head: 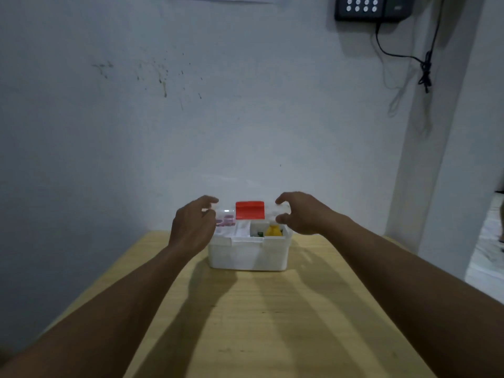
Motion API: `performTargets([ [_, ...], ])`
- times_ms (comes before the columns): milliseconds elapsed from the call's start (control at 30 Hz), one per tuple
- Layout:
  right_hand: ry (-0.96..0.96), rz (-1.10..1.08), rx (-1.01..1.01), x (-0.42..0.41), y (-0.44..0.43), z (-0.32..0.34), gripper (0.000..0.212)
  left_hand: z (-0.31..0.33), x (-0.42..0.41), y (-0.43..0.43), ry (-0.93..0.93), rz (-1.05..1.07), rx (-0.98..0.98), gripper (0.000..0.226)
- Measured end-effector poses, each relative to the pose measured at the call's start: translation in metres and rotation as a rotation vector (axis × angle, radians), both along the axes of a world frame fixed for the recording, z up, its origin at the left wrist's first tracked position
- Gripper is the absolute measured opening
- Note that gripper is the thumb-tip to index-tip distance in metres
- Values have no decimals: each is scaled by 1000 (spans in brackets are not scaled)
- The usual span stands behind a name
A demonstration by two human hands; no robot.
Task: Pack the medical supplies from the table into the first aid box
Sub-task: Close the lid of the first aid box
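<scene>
**Both hands at the lid of the first aid box**

Head view: a white first aid box is seen standing at the far end of a pale wooden table, close to a marked white wall. Its clear lid, fitted with a red latch, is raised and tilted above the box. The left hand is placed at the lid's left end, with fingers curled over the top edge and the thumb below. The right hand is placed at the right end in the same way, thumb and fingers parted around the lid's edge; a firm pinch appears likely on both sides, though blur leaves the contact unclear. Inside the open box, a yellow item is visible in the right compartment, a small green item just beside it, and reddish packets at the left. A dark keypad phone is mounted high on the wall, its cord hanging below.
</scene>
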State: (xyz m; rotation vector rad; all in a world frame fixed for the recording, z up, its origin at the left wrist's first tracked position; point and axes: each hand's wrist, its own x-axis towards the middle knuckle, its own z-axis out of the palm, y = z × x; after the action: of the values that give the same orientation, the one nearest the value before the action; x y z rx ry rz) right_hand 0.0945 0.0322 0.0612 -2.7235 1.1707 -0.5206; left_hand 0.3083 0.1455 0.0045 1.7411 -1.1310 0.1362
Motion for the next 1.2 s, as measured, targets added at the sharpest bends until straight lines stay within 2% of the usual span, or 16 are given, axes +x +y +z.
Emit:
performTargets([
  [100, 10, -5, 48, -3, 3, -15, 45, -9, -3, 7, 7, 14, 32, 30],
  [233, -173, -57, 152, 0, 6, -29, 47, -16, -10, 6, -18, 28, 13, 20],
  [333, -294, -128, 209, 13, 10, -37, 64, -15, -16, -1, 12, 70, 24, 37],
  [433, -398, -195, 305, 26, 10, -45, 71, -13, -21, -8, 72, 77, 45, 46],
  [600, -453, -183, 490, 29, 2, -41, 80, -9, -14, -10, 225, -62, 63, 42],
  [667, -413, -157, 539, 23, -1, -40, 85, -10, -11, -6, 236, -145, 83, 45],
  [767, -323, -103, 468, 18, -3, -50, 93, -20, -9, -2, 152, -191, 120, 63],
  [900, -303, -55, 306, 15, 2, -73, 108, -36, -10, 1, 112, -249, 134, 85],
  [967, -339, -42, 283, 14, 3, -83, 113, -43, -9, 1, 83, -245, 104, 88],
  [1200, -438, -16, 227, 18, 2, -101, 105, -54, -6, -4, 49, -220, 70, 90],
])
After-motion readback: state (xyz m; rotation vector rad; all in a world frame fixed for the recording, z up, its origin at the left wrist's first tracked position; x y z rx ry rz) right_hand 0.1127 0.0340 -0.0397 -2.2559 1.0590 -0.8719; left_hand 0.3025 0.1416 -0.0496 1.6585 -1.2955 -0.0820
